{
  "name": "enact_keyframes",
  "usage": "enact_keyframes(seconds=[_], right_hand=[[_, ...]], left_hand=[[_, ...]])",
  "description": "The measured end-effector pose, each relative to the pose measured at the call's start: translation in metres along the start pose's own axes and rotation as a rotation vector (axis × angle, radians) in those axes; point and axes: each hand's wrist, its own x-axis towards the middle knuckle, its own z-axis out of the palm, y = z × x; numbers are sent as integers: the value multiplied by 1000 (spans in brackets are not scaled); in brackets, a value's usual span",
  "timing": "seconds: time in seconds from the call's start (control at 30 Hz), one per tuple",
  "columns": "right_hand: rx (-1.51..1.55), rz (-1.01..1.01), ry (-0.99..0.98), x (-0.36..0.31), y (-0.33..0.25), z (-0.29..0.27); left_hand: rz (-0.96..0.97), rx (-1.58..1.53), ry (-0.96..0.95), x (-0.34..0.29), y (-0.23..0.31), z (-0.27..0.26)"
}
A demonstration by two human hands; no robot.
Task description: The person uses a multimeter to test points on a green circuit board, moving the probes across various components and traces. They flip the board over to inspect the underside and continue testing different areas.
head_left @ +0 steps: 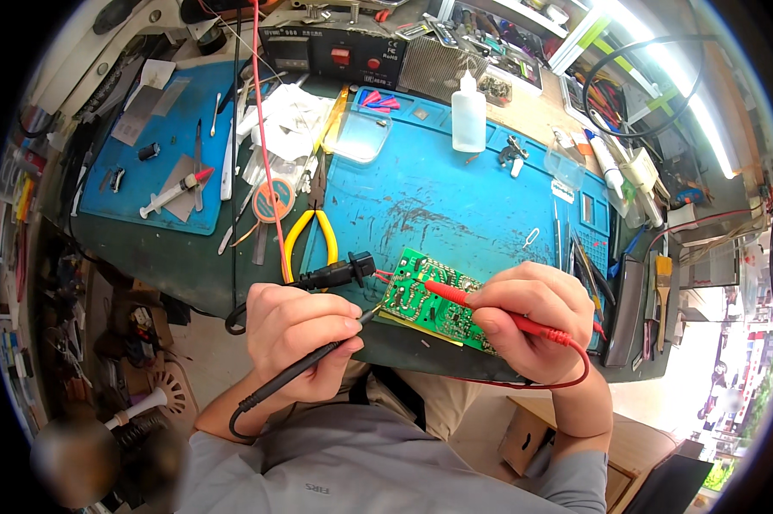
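Observation:
A green circuit board (pixel 433 300) lies at the near edge of the blue work mat (pixel 386 201), its soldered side up. Closed round a black test probe (pixel 301 370), my left hand (pixel 305 338) is just left of the board, the probe's tip by the board's left edge. My right hand (pixel 532 321) grips a red test probe (pixel 448 293) whose tip points at the board's upper middle; whether it touches cannot be made out. A black plug (pixel 339 272) with thin red wires sits beside the board's upper left corner.
Yellow-handled pliers (pixel 311 236) lie left of the board, near a solder wick spool (pixel 273 200). A clear squeeze bottle (pixel 468 116) stands at the mat's back. Tweezers (pixel 585 257) and a brush (pixel 663 287) are at the right. A red cable (pixel 262 128) hangs across the left side.

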Motion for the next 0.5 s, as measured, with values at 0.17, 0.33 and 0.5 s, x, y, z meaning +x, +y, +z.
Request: enact_keyframes(seconds=[0.17, 0.33, 0.5], right_hand=[[-7, 19, -15, -1, -1, 1], [-24, 27, -20, -1, -1, 1], [-32, 21, -20, -2, -1, 2]], left_hand=[[-6, -6, 16, -2, -1, 0], [5, 13, 24, -3, -1, 2], [2, 14, 23, -2, 0, 2]])
